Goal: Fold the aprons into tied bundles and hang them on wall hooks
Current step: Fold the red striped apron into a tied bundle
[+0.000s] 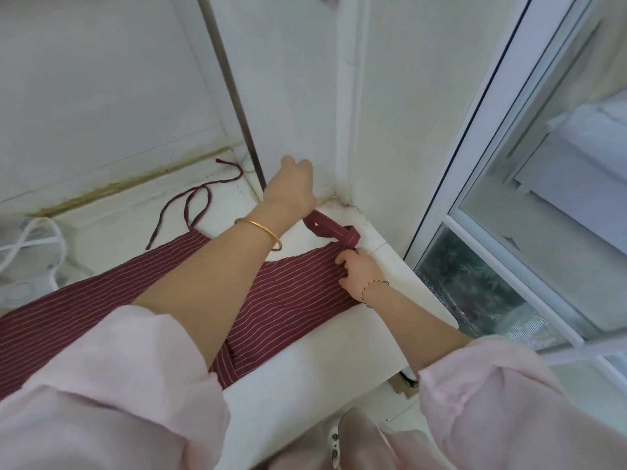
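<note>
A dark red apron (pixel 295 293) with thin white stripes lies spread flat on a white counter (pixel 342 351). My left hand (pixel 291 188) reaches over it toward the far corner and grips the neck strap (pixel 325 228), pulling it up from the top edge. My right hand (pixel 359 276) pinches the apron's top right corner just below where the strap is attached. One long waist tie (pixel 193 205) trails loose in a loop across the counter toward the back wall. No wall hooks are in view.
White walls meet in a corner behind the counter, with a grey metal pipe (pixel 234 89) running down it. A glass sliding window (pixel 529 184) stands to the right. White cords (pixel 30 245) lie at the left edge.
</note>
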{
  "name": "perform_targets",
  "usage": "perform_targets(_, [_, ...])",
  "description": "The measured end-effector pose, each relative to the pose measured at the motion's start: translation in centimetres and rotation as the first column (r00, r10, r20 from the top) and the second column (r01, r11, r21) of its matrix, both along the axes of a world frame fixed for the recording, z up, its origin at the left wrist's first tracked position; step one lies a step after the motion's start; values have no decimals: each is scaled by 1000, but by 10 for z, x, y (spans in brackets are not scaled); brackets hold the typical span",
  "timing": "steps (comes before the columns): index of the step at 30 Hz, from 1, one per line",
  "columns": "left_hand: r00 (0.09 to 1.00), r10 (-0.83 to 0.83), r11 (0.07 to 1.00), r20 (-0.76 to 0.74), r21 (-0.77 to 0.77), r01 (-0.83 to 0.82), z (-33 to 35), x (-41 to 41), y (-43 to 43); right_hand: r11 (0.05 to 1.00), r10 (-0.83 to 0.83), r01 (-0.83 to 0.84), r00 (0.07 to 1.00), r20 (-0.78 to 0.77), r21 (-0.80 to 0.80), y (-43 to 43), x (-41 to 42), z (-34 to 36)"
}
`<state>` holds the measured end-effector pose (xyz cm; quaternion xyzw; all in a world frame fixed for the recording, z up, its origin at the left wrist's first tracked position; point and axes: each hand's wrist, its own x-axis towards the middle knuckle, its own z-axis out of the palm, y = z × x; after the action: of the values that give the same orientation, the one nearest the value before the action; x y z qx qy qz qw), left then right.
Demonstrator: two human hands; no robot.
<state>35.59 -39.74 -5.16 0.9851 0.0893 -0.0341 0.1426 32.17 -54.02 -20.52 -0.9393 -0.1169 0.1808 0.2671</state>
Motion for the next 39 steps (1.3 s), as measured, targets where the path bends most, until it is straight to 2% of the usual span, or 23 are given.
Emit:
perform_targets(1, [996,-11,999,94,50,7,1,-1,-1,1000,-1,1,1000,0,-8,1,0,0])
perform_targets(2, [982,2,1000,186,30,-8,4,0,-3,1000,-3,3,1000,0,-16,1,1,0])
perform_targets(5, [923,144,961,358,-273,-44,22,6,-11,999,-7,6,1000,-7,-38,2,2,0])
perform_targets(7, [907,257,846,334,-532,-44,35,10,-15,999,-7,6,1000,-18,-46,3,4,-1])
perform_targets(10, [915,330,592,232,-806,-9,53,9,-20,999,-13,11,1000,-28,-49,2,5,-1])
perform_targets(12, [929,311,448,201,-893,43,62,2,-23,999,-18,17,999,-29,-40,2,6,-2])
perform_targets(15, [957,220,412,187,-907,83,70,-3,-26,999,-31,31,999,-26,-33,2,5,-3])
perform_targets(18, [977,132,457,167,-885,90,81,-4,-26,999,-35,34,999,-35,-28,3,6,-4])
perform_targets(20, [973,58,478,225,-861,170,85,-3,-25,999,-37,36,998,-44,-26,3,6,-3])
perform_targets(22, [952,-57,570,299,-774,277,83,-4,-24,999,-38,36,998,-44,-27,3,6,-3])
perform_targets(24, [899,-214,766,381,-506,397,77,0,-23,999,-37,37,999,-36,-16,3,5,-3])
perform_targets(25, [864,-296,861,407,-279,426,74,3,-22,999,-38,38,999,-33,-7,3,6,-3])
perform_targets(26, [821,-364,907,440,-34,420,72,6,-22,999,-42,42,999,-31,6,2,6,-3])
perform_targets(28, [673,-491,869,553,368,331,67,11,-21,996,-59,61,998,-39,62,1,6,-2])
perform_targets(29, [598,-532,836,599,482,261,64,11,-21,990,-80,85,995,-53,112,-1,6,-1])
perform_targets(30, [550,-546,823,632,526,214,63,9,-21,976,-114,125,991,-70,179,-2,4,0])
perform_targets(31, [515,-532,833,672,525,177,61,9,-18,951,-162,177,983,-81,252,-3,2,0])
perform_targets(32, [534,-495,860,685,473,190,60,8,-16,915,-221,237,971,-86,327,-4,0,2])
perform_targets(35, [711,-294,955,638,214,203,56,1,-10,808,-370,381,922,-116,449,-6,-4,5])
perform_targets(39, [702,-155,986,696,65,154,52,-8,-4,851,-328,345,938,-112,395,-4,-3,5])
